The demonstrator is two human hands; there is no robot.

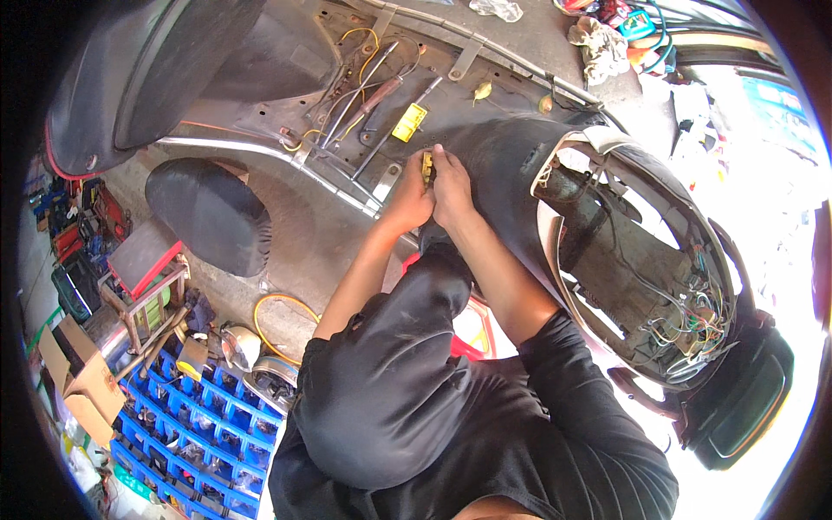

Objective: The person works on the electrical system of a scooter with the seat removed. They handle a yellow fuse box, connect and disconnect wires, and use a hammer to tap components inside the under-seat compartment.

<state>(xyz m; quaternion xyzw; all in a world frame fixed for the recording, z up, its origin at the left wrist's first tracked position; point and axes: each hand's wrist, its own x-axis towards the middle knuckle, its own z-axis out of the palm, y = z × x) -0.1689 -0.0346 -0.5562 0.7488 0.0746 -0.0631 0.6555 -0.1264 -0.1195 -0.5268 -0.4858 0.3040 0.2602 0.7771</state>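
Note:
My left hand (407, 198) and my right hand (451, 185) are close together over the scooter's footboard. Both are closed around a small yellow piece (427, 166), mostly hidden by the fingers, so its kind is unclear. Just beyond them lies a yellow rectangular block-like case (408, 122), resting across a long metal rod (386, 143). Farther off to the left, a screwdriver with a reddish-brown handle (382, 94) lies among thin yellow and dark wires.
At the right, the scooter's open body cavity (607, 260) shows bundled loose wires (698, 325). A black padded seat (210, 215) lies on the floor at left. Blue parts bins (186, 433) stand lower left, near a cardboard box (82, 381) and a red-topped stool (146, 260).

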